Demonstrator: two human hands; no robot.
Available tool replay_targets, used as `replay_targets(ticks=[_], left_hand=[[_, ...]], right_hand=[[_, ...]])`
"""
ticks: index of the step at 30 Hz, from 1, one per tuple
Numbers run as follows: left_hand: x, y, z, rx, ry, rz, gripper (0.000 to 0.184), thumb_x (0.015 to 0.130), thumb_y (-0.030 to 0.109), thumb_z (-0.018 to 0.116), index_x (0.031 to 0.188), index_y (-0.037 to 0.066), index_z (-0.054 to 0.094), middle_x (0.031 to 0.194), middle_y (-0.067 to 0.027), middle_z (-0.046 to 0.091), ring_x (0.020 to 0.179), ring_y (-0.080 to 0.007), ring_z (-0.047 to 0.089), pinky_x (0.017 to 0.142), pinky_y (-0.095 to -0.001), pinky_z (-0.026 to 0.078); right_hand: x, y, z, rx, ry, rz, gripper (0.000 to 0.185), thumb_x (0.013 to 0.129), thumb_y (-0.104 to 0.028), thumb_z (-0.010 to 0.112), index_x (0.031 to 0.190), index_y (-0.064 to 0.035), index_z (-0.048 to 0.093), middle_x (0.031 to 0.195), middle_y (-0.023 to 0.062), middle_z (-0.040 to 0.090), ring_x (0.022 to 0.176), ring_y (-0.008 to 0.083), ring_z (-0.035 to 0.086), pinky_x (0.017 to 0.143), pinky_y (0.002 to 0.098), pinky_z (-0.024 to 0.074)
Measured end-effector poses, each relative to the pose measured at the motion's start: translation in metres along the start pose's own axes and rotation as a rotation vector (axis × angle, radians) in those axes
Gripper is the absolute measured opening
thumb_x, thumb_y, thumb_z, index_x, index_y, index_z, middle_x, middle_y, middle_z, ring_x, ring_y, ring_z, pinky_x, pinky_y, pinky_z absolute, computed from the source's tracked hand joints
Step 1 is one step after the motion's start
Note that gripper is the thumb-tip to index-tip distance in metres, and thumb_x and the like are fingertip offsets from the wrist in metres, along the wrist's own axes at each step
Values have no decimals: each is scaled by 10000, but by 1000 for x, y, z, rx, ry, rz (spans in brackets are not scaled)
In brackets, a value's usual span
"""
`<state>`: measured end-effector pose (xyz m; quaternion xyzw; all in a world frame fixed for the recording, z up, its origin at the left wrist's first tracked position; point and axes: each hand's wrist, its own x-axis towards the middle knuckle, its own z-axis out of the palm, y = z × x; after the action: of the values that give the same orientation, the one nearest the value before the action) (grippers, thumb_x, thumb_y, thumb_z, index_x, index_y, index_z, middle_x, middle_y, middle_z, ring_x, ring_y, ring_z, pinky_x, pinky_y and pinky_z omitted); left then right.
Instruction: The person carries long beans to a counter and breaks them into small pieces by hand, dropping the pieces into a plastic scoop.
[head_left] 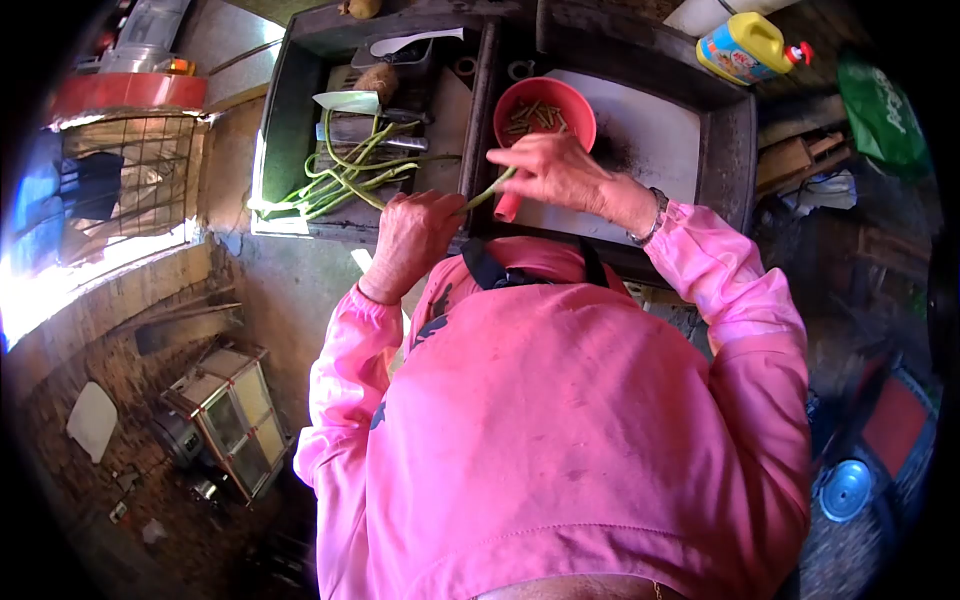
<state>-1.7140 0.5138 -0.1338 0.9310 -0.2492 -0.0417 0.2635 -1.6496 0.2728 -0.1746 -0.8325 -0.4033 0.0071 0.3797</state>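
Observation:
My left hand (pixel 415 232) is closed around a long green bean (pixel 487 192), near the front edge of the dark sink-like counter. The other end of that bean reaches my right hand (pixel 560 172), whose thumb and fingers pinch it just in front of a red bowl (pixel 545 93). Short cut bean pieces (pixel 534 117) lie inside the bowl, and its red handle (pixel 508 207) points toward me. More long beans (pixel 335 185) are heaped in the left basin, left of my left hand. Above them rests a knife (pixel 347 101) with a wide blade.
A white spoon (pixel 417 41) and a brown round item (pixel 377 80) lie at the back of the left basin (pixel 290 100). A yellow-and-blue jug (pixel 745 50) with a red cap stands behind the right basin. A green bag (pixel 880 115) hangs at right.

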Motion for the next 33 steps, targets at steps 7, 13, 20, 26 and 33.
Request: replay_targets(ticks=[7,13,20,26,33], left_hand=[[8,-1,-10,22,87,-21,94,785,174,647,850,106,641,727,-103,613,702,-304,621,624,-410,469],[-2,-3,26,-120,152,-297,152,825,194,660,927,82,665,711,-150,637,654,-336,639,567,-406,483],[-9,2,34,-314,146,-356,173,805,199,678,939,88,680,674,-157,628,640,-335,639,560,-387,486],[-14,1,32,-315,102,-411,169,817,195,663,943,85,685,663,-154,621,627,-328,636,561,-382,482],[-12,-3,32,-318,98,-303,177,790,180,676,924,64,674,729,-168,629,682,-344,631,589,-404,483]], right_hand=[[-11,-15,10,-52,-28,-61,230,814,-204,660,695,-53,533,591,96,570,579,279,615,510,395,475],[-8,-17,35,378,28,582,237,902,-234,592,752,-50,600,658,117,618,632,298,628,550,384,472],[-11,-11,33,119,52,440,260,914,-240,502,758,-62,608,605,109,624,652,288,650,572,415,488],[-38,88,52,-271,101,465,234,880,-211,529,703,-64,573,705,149,620,690,347,632,593,465,488],[-27,95,23,-184,-4,612,360,862,-358,614,1076,-73,665,872,144,689,860,312,660,768,394,516]])
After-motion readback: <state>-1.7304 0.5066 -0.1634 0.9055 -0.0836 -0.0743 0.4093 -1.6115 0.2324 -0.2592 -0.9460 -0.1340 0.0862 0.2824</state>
